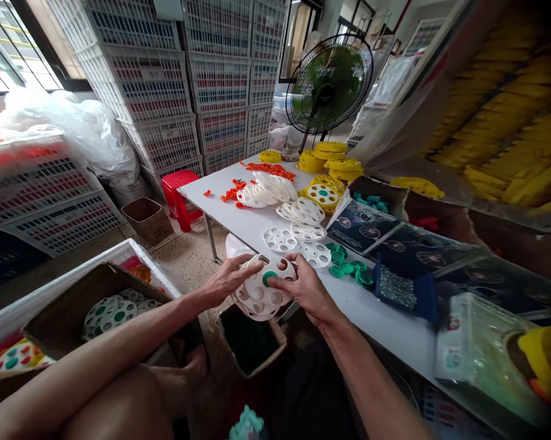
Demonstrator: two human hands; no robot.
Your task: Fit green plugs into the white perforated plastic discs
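Above my lap, between both hands, are round white plastic discs with holes [257, 302], apparently several stacked together. My left hand [229, 278] grips their left edge, thumb laid across the top. From the right, my right hand [305, 287] clasps them, its thumb pressing at a round green cap [269, 278] in the middle of the upper disc. Fingers behind the discs are hidden. Just beyond, loose white discs [307, 211] lie on the table, with green caps [349, 266] to their right. Below the hands stands an open cardboard box [280, 345] with a dark inside.
On the white table [362, 318] are orange pieces [270, 170], yellow discs [333, 157] and a blue tray of small metal parts [397, 288]. A box [65, 305] of finished-looking discs sits left. A fan [328, 85], red stool [179, 195] and stacked crates [156, 91] stand behind.
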